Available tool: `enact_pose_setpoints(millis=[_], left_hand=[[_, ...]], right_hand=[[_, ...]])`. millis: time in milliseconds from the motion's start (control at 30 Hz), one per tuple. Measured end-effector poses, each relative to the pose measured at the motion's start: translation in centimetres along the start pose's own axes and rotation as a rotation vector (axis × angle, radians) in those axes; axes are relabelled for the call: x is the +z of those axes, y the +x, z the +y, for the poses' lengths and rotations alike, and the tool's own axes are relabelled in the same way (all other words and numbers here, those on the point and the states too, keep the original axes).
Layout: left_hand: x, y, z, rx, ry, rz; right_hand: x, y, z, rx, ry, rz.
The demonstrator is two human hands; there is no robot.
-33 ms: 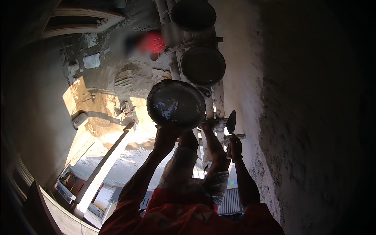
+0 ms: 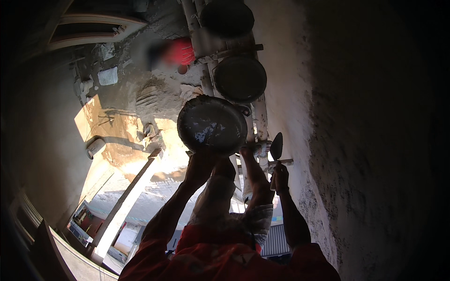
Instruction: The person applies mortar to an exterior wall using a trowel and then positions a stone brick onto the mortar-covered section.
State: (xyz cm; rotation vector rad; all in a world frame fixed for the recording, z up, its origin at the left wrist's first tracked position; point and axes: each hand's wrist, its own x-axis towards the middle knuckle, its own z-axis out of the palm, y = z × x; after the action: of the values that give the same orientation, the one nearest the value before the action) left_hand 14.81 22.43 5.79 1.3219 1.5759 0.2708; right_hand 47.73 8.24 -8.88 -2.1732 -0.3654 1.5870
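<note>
My left hand (image 2: 198, 165) grips the near rim of a round dark pan (image 2: 188, 122), held out in front of me. Wet, shiny patches show on the pan's inside; how much it holds is too dark to tell. My right hand (image 2: 281, 179), beside the wall, is closed round the handle of a trowel (image 2: 276, 147). The trowel's pointed blade stands up past my fingers, away from the pan. Beyond the held pan, two more round dark pans (image 2: 240, 80) (image 2: 227, 18) rest on the scaffold.
My bare feet stand on scaffold poles (image 2: 260, 110) with crosspieces, high above the ground. A rough plastered wall (image 2: 300, 122) rises close at my right. Below, a person in red (image 2: 182, 50) is near a small bucket (image 2: 183, 69). A slanting post (image 2: 125, 196) stands at lower left.
The held pan has shifted very slightly to the right against the scaffold, and the shine inside it has changed. My right hand and the trowel look nearly still.
</note>
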Motion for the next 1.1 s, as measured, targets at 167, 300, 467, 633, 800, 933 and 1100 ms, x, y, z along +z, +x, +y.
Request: enact_pose_setpoints(millis=[167,300,467,633,800,933,1100], left_hand=[[2.8,0.9,3.0,0.142,0.253,-0.198],[5.5,1.1,5.5,0.251,0.119,-0.232],[7.7,0.6,7.8,0.355,0.168,-0.379],[8.7,-0.4,9.8,0.394,0.243,-0.502],[9.3,-1.1,11.0,0.429,0.238,-0.543],[10.1,-1.7,10.0,0.429,0.221,-0.541],[10.9,-1.6,8.7,0.330,0.323,-0.664]], right_hand=[[-1.4,-3.8,-6.3,0.086,-0.125,0.162],[-4.9,-1.9,-10.9,-0.891,-0.952,0.290],[-7.8,3.1,-15.1,-0.948,-1.063,0.087],[-7.6,0.8,-19.6,-0.019,-0.374,-0.159],[-9.9,-1.9,-15.3,-0.220,-0.523,-0.248],[-10.1,-3.8,-10.7,-0.733,-0.896,-0.166],[-7.9,-9.6,-11.9,-0.508,-0.902,-0.200]])
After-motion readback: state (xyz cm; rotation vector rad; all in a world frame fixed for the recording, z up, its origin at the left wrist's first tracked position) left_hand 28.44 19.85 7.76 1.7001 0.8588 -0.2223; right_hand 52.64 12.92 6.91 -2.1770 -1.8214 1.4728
